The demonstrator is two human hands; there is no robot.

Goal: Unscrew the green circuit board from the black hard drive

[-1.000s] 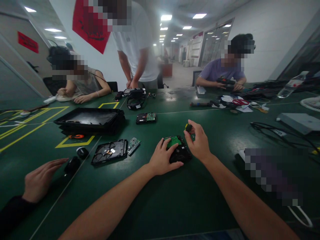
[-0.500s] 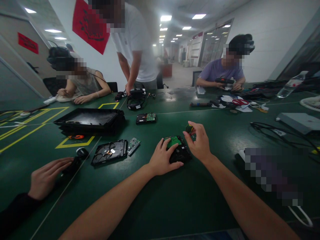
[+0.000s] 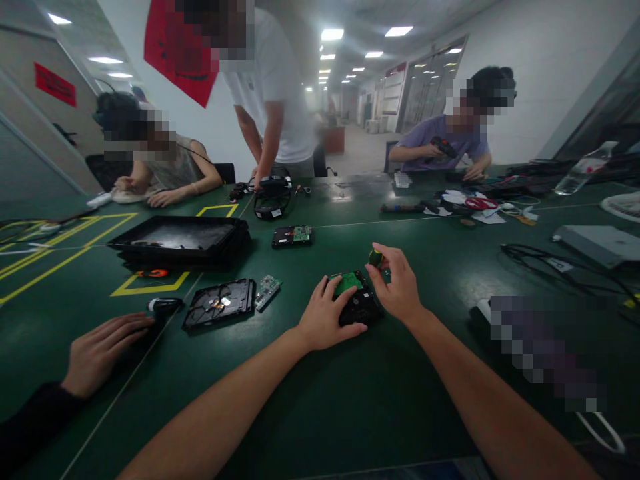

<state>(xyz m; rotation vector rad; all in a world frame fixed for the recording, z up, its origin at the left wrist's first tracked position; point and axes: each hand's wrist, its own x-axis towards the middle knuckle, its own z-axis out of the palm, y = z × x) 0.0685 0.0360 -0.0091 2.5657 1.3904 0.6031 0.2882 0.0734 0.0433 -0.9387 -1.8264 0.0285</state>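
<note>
Taking the black rectangular hard drive (image 3: pixel 369 308) as the centre of the clock, twelve pointing away from the wearer, it lies flat on the dark-green smooth tabletop (image 3: pixel 325 413) under the bare left hand (image 3: pixel 327 319). That hand reaches in from eight o'clock, its fingers spread across the drive and the bright-green flat circuit board (image 3: pixel 349 283) on it, the thumb out along the near edge (whether it squeezes that edge or merely rests there, I cannot tell). The bare right hand (image 3: pixel 395 277) comes in from four o'clock; its thumb and fingertips pinch a short, rounded, dark-green-and-yellow tool handle (image 3: pixel 376 257) at one o'clock, just beyond the drive's far right corner. The lower end of the tool is too small to make out.

At nine o'clock, near the left hand, lies a small silver-and-green circuit board (image 3: pixel 268 293), with an open black rectangular casing (image 3: pixel 220 305) just past it. A second black drive with a green board (image 3: pixel 293 236) sits towards eleven, and a stack of flat black glossy panels (image 3: pixel 180 241) at ten. Between eight and nine, well apart, a co-worker's dark-sleeved hand (image 3: pixel 103 350) rests near a black-and-white rounded object (image 3: pixel 165 305).
</note>
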